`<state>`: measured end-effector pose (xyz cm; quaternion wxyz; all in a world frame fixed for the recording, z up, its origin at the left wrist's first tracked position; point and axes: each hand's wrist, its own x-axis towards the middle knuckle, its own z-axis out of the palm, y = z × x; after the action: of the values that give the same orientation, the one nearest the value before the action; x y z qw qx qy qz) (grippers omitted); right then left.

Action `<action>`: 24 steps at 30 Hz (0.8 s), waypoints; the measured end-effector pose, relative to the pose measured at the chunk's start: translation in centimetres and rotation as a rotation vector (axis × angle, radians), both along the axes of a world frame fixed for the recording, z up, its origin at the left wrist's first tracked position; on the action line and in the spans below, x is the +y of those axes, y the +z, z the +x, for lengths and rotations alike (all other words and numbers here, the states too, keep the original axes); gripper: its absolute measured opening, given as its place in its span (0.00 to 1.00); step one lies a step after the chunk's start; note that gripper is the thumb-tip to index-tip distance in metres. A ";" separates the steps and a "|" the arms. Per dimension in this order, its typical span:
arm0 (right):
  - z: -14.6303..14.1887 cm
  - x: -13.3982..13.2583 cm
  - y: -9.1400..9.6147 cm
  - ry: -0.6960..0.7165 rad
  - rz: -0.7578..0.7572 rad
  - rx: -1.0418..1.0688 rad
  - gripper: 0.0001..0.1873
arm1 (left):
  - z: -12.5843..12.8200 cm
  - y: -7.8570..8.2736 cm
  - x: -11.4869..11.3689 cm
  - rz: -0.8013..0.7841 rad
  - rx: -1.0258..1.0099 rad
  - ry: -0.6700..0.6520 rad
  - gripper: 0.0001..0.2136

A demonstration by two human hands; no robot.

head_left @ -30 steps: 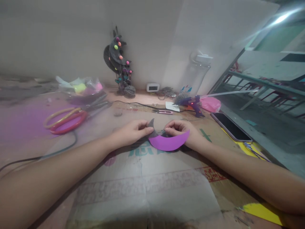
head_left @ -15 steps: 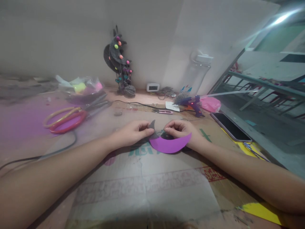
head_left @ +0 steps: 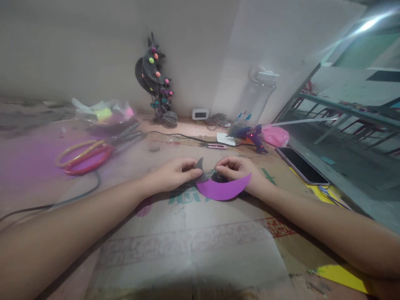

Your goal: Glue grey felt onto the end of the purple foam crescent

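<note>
My left hand (head_left: 184, 171) is closed, its thumb and finger pinching a dark grey crescent-shaped piece (head_left: 200, 166) that looks like felt. A purple crescent (head_left: 223, 191) is joined to or lies against the grey piece and curves below both hands. My right hand (head_left: 233, 168) is closed in a pinch near the inner edge of the crescent. Between its fingertips is a thin, pale sliver (head_left: 213, 172), like a needle or thread, too small to name surely. Part of the grey piece is hidden behind the hands.
Large scissors (head_left: 84, 158) and a plastic bag of pompoms (head_left: 104, 112) lie left. Behind stand a grey crescent ornament (head_left: 154, 75), a small clock (head_left: 200, 114) and a clear bottle (head_left: 258, 98). Thread snips (head_left: 214, 146), a glue gun (head_left: 256, 135) and a phone (head_left: 303, 166) lie right.
Almost nothing differs. The hands and the crescent keep their places, and the view has shifted very slightly.
</note>
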<state>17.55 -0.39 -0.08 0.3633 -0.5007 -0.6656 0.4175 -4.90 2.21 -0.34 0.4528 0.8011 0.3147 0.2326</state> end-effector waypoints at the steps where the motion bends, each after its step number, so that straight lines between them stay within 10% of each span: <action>1: 0.0 0.0 0.0 0.000 0.000 -0.004 0.17 | 0.0 0.0 0.0 -0.005 0.002 0.001 0.14; 24: 0.1 0.1 -0.2 -0.010 -0.024 0.014 0.18 | -0.1 0.0 -0.1 -0.066 -0.015 -0.031 0.14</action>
<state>17.62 -0.28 -0.30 0.3639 -0.5055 -0.6555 0.4270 -4.96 2.16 -0.34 0.4848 0.7889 0.3062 0.2211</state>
